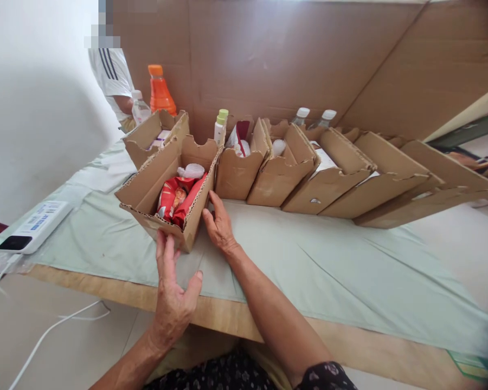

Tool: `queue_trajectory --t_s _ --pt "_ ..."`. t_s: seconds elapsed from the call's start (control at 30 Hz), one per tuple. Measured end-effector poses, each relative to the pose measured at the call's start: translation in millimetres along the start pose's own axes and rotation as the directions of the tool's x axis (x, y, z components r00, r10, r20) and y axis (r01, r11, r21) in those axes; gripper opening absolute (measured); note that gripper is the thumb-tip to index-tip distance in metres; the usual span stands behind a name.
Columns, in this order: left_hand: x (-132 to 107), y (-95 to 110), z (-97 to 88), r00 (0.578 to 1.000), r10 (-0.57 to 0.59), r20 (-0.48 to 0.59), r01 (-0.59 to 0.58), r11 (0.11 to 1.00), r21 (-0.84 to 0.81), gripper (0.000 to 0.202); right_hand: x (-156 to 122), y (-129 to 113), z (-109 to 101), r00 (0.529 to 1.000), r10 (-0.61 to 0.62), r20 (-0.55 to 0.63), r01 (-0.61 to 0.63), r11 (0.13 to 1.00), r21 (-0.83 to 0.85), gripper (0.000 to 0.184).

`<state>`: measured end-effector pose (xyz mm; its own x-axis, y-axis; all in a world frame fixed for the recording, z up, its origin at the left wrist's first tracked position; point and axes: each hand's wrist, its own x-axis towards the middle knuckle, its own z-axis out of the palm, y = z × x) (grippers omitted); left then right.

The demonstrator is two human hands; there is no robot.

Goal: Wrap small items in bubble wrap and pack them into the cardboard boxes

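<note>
An open cardboard box (144, 187) stands near the table's front edge, at a slant and a little ahead of the row. Inside it lie a red printed packet (174, 197) and a whitish, clear plastic-wrapped thing (191, 171). My left hand (174, 290) has its fingers stretched up against the lower front of this box, the thumb apart. At the box's right side is my right hand (218, 221), fingers extended along the cardboard wall. Neither hand is wrapped round anything.
More cardboard boxes (238, 179) run in a row to the right, some leaning. Another box (154, 130) sits behind left, near an orange bottle (160, 92). A white device (34, 225) with a cable lies at left. A person's sleeve (111, 70) shows beyond. A cardboard panel (268, 59) rises behind.
</note>
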<state>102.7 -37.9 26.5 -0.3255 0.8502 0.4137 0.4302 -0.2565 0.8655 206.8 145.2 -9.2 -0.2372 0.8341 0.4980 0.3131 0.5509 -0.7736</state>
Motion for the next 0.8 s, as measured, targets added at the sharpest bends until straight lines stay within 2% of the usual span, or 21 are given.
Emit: queue_trajectory --t_s 0.07,0.17,0.27,0.4,0.6,0.7,0.8 --pt "-3 -2 1.3 1.0 -0.003 -0.002 0.003 1.0 0.003 0.088 0 -5 -5 0.996 -0.066 0.064 0.071 0.995 -0.069 0.065" --pt "-7 -5 3.2 1.0 -0.002 -0.021 0.001 1.0 -0.018 0.086 -2 -15 -12 0.984 -0.097 0.148 0.122 0.979 -0.166 0.067" --pt "-9 -7 5.5 1.0 -0.006 -0.029 0.005 0.999 -0.039 0.086 -4 -26 -16 0.981 -0.115 0.158 0.149 0.963 -0.226 0.067" --pt "-11 -10 6.4 1.0 0.004 -0.029 -0.005 0.999 -0.043 0.086 -5 -41 -17 0.965 -0.2 0.171 0.242 0.928 -0.281 0.066" --pt "-10 -14 -1.5 0.998 -0.006 -0.06 0.001 0.997 -0.083 0.081 -7 -60 -14 0.929 -0.276 0.247 0.351 0.87 -0.346 0.06" --pt "-7 -11 -4.1 0.998 -0.026 -0.059 0.02 0.995 -0.095 0.078 -8 -61 -12 0.923 -0.304 0.235 0.37 0.866 -0.335 0.06" --pt "-3 -8 -1.7 0.999 -0.038 -0.013 0.037 0.996 -0.081 0.08 -8 -54 -12 0.95 -0.267 0.164 0.304 0.912 -0.275 0.064"
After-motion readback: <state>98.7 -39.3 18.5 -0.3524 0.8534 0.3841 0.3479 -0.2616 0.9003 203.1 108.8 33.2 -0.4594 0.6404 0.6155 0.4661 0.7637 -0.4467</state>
